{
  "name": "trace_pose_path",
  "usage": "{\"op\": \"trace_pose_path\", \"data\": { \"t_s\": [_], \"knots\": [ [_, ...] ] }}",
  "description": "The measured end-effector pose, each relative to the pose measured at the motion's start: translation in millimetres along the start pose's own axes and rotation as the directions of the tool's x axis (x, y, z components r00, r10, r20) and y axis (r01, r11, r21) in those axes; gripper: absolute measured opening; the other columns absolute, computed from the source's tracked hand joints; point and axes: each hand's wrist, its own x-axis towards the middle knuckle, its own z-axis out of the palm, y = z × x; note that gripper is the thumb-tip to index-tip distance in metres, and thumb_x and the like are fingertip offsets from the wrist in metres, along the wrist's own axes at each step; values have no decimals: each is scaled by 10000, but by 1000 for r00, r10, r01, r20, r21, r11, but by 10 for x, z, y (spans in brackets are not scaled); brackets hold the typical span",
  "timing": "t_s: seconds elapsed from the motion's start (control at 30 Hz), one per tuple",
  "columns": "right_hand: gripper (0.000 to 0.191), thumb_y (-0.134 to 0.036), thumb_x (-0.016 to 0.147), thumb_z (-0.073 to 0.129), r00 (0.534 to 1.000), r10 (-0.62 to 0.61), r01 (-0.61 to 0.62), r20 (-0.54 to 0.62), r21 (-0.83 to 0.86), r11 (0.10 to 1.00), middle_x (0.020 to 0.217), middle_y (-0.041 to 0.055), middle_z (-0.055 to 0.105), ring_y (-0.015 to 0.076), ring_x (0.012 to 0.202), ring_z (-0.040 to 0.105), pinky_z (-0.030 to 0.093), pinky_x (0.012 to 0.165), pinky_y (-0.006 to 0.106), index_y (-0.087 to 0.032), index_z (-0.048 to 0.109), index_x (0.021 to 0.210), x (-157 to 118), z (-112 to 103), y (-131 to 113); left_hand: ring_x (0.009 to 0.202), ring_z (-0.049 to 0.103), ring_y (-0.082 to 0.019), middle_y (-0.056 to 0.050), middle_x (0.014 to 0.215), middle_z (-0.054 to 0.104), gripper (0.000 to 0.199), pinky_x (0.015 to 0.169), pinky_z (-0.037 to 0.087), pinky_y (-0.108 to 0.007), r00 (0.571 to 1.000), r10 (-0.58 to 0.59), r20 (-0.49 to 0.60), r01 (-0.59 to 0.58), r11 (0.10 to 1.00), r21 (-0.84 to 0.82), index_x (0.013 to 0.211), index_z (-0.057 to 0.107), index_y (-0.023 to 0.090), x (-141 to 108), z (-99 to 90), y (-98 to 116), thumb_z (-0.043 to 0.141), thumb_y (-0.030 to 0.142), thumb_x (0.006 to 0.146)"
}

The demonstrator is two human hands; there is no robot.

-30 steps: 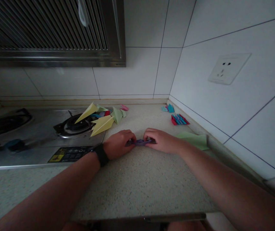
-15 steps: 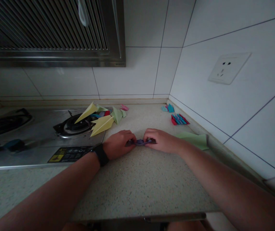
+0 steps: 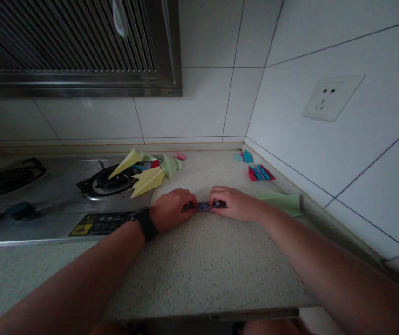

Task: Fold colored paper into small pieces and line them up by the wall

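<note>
Between my two hands, low over the speckled countertop, is a small folded purple piece. My left hand, with a black watch at its wrist, pinches the piece's left end. The right end is pinched by the fingers of my right hand. My fingertips cover both ends, so only the middle of the piece shows.
Yellow folded paper and green folded paper lie by the stove burner at left. A red and blue folded bundle, small blue pieces and a green sheet lie at right, near the tiled wall.
</note>
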Motion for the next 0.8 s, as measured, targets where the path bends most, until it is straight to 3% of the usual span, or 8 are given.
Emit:
{"op": "trace_pose_path", "data": {
  "t_s": [0.8],
  "knots": [
    [54,-188,825,609,1000,9,-9,-2,1,1000,880,30,583,152,821,546,412,734,272,-181,614,878,-7,-13,46,830,548,-175,-21,863,624,104,702,410,-275,1000,-17,5,17,1000,14,885,640,211,-6,6,-19,576,283,847]
  ]
}}
